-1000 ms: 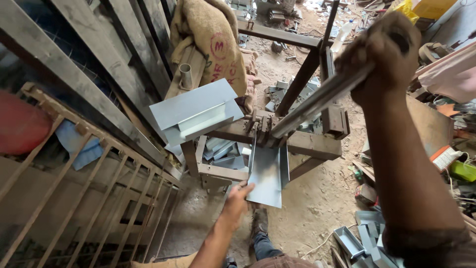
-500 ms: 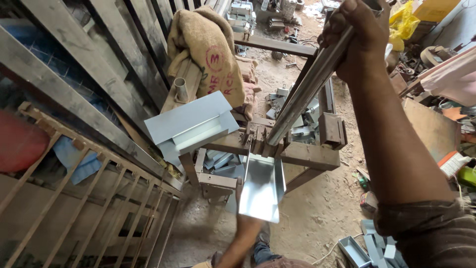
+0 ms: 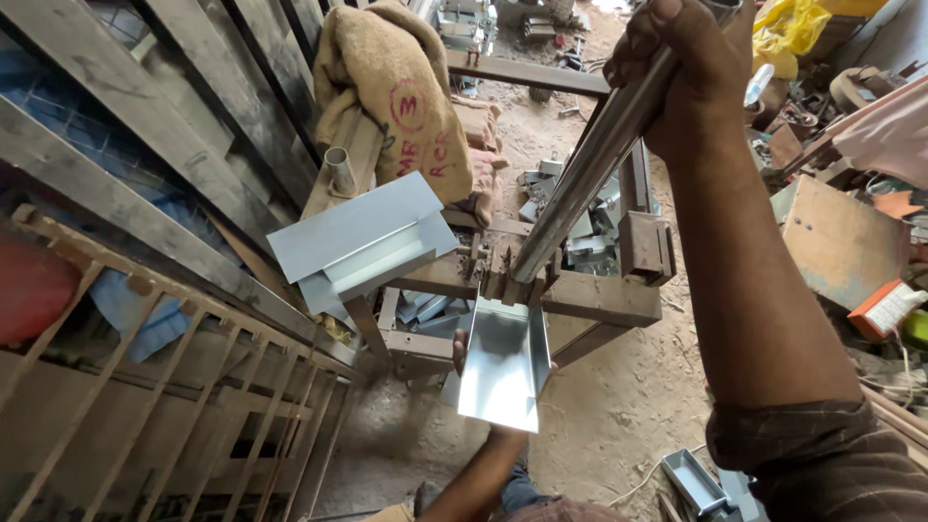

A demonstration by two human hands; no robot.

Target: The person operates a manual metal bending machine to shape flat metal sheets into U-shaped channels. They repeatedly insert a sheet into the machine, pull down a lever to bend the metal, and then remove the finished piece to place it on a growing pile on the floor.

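My right hand (image 3: pixel 688 60) grips the top of a long steel lever (image 3: pixel 590 174) that slopes down into the jaws of a rusty bending press (image 3: pixel 541 285). Just under the jaws sits a folded sheet-metal channel (image 3: pixel 503 362), and my left hand (image 3: pixel 462 350) holds it from below, mostly hidden behind the sheet. My left forearm comes up from the bottom edge. A stack of folded grey metal pieces (image 3: pixel 362 242) lies to the left of the press.
A burlap sack (image 3: pixel 401 92) hangs over wooden beams at the back. A wooden railing (image 3: pixel 174 387) runs along the left. Scrap metal offcuts (image 3: pixel 696 478) and cluttered boxes (image 3: pixel 841 242) lie on the dirt floor to the right.
My right hand has raised the lever from a low slant to a steeper one. The metal channel has tipped downward, and my left hand now sits under it.
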